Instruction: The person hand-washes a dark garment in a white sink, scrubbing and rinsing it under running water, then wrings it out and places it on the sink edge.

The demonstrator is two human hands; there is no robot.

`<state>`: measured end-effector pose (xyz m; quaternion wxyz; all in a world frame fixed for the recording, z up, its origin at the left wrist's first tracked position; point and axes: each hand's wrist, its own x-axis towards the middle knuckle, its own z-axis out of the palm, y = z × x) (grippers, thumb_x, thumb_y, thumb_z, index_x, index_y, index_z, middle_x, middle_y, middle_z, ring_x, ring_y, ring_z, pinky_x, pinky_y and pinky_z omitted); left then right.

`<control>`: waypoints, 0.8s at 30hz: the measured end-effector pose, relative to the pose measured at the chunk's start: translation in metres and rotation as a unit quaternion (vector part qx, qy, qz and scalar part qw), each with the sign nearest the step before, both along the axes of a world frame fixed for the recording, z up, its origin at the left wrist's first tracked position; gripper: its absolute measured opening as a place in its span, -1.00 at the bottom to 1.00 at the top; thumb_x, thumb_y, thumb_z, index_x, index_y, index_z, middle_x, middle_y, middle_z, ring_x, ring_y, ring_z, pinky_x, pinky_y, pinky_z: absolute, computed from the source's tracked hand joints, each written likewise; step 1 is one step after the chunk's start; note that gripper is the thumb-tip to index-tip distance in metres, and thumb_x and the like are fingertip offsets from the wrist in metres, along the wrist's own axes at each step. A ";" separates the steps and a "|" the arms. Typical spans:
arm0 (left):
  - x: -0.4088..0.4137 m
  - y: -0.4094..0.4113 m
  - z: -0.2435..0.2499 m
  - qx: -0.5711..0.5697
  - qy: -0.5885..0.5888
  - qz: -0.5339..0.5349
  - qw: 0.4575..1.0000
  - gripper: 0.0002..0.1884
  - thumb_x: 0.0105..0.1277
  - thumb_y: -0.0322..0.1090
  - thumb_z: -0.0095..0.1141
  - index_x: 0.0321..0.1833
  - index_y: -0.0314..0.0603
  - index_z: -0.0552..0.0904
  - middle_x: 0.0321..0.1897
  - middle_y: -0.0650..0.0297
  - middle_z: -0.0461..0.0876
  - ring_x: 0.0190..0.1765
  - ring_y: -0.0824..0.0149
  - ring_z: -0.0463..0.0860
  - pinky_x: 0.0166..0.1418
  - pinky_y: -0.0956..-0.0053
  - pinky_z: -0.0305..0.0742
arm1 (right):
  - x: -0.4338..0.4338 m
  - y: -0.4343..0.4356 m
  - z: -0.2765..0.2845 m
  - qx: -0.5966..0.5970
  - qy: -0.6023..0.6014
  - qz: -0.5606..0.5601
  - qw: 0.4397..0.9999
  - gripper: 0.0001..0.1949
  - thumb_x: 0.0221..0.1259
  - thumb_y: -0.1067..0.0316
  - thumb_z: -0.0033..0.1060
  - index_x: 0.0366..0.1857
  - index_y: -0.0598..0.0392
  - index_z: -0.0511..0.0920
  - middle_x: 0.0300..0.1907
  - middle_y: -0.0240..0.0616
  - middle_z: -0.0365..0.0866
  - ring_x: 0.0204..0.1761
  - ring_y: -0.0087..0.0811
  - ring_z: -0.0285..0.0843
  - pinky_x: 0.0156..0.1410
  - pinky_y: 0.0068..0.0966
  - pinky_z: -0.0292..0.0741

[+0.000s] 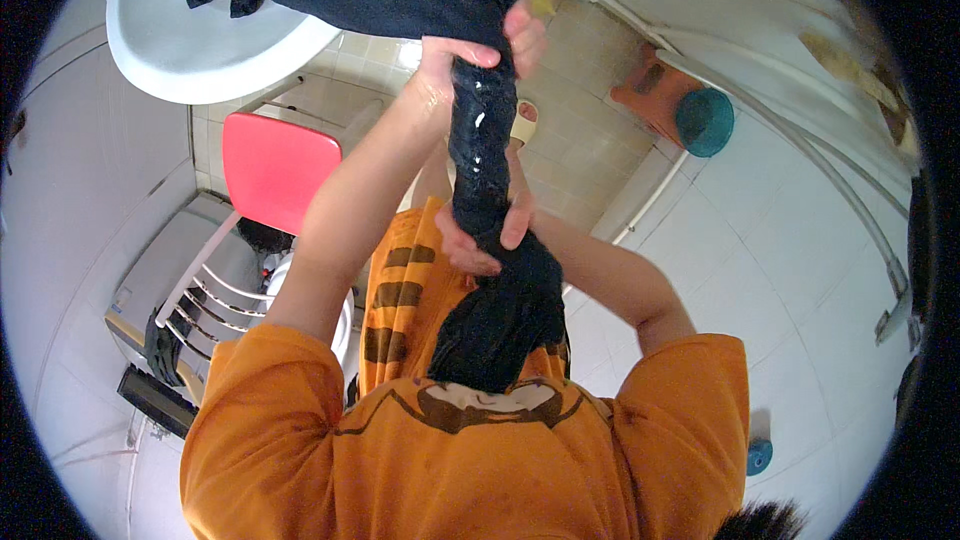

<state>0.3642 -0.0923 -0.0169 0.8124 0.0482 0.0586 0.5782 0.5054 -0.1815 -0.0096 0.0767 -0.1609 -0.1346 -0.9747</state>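
A wet dark garment (480, 135) stretches between my two hands, bunched into a narrow, shiny roll. My left hand (480, 52) grips it at the upper end, with the thumb across the top and the fingers around the far side. Lower down, close to my body, my right hand (487, 236) wraps around the same cloth. Below that hand, a loose part of the garment spreads against my orange clothes (540, 457). Beyond my left hand the wide part of the cloth extends over a white basin (217, 64), and one bunched end hangs above its inside.
A chair with a red seat (281, 172) and a rusty white metal frame stands at my left. On the right are an orange stool (649, 94) and a teal plastic container (705, 122). A grey pipe (832, 165) runs along the right wall.
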 end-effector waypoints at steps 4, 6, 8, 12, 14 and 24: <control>-0.002 -0.006 -0.009 0.039 0.022 -0.031 0.999 -0.57 -0.27 -0.38 0.31 -0.41 -0.06 0.29 -0.61 0.41 0.18 -0.54 0.43 0.18 -0.49 0.53 0.05 | -0.060 -0.030 0.009 -0.094 0.211 -0.121 0.966 -0.68 -0.17 0.36 0.38 -0.33 0.15 0.43 -0.49 -0.22 0.55 -0.48 -0.40 0.51 -0.34 -0.53 0.44; -0.003 -0.014 -0.017 0.019 0.087 -0.012 0.996 -0.60 -0.26 -0.32 0.30 -0.42 -0.09 0.31 -0.61 0.39 0.17 -0.55 0.42 0.18 -0.48 0.54 0.07 | -0.060 -0.034 0.001 -0.095 0.198 -0.123 0.968 -0.68 -0.19 0.35 0.39 -0.34 0.15 0.44 -0.50 -0.23 0.57 -0.50 -0.41 0.52 -0.36 -0.53 0.45; -0.002 -0.017 -0.021 -0.090 0.116 0.009 0.989 -0.66 -0.18 -0.35 0.25 -0.34 -0.14 0.39 -0.55 0.33 0.30 -0.49 0.35 0.32 -0.42 0.53 0.23 | -0.058 -0.036 -0.019 -0.077 0.198 -0.139 0.967 -0.67 -0.21 0.32 0.40 -0.36 0.15 0.45 -0.51 -0.24 0.57 -0.55 -0.41 0.51 -0.38 -0.51 0.47; -0.014 -0.026 -0.028 -0.354 0.197 0.051 0.913 -0.51 0.07 -0.50 0.05 0.16 -0.26 0.42 -0.01 0.08 0.58 0.02 0.07 0.59 0.07 0.23 0.53 | -0.003 -0.026 -0.027 -0.043 -0.085 -0.150 0.984 -0.52 0.03 -0.09 0.16 -0.27 0.16 0.34 -0.62 -0.28 0.39 -0.57 -0.40 0.37 -0.42 -0.58 0.31; -0.011 -0.029 -0.026 -0.322 0.153 0.076 0.931 -0.49 0.12 -0.42 0.04 0.21 -0.19 0.40 0.01 0.08 0.58 0.02 0.07 0.59 0.10 0.15 0.50 | 0.013 -0.019 -0.015 -0.044 -0.187 -0.139 0.972 -0.40 0.07 -0.32 -0.04 -0.29 0.15 0.33 -0.65 -0.29 0.37 -0.60 -0.42 0.34 -0.47 -0.57 0.28; 0.019 -0.053 0.010 -0.299 0.083 0.053 0.949 -0.51 0.12 0.02 0.05 0.01 -0.18 0.47 -0.50 0.32 0.39 -0.41 0.28 0.44 -0.23 0.23 0.45 | 0.055 -0.020 -0.027 0.064 -0.308 -0.055 0.948 -0.20 -0.27 0.16 0.33 0.16 0.17 0.12 -0.45 -0.15 0.50 -0.46 -0.34 0.48 -0.28 -0.51 0.46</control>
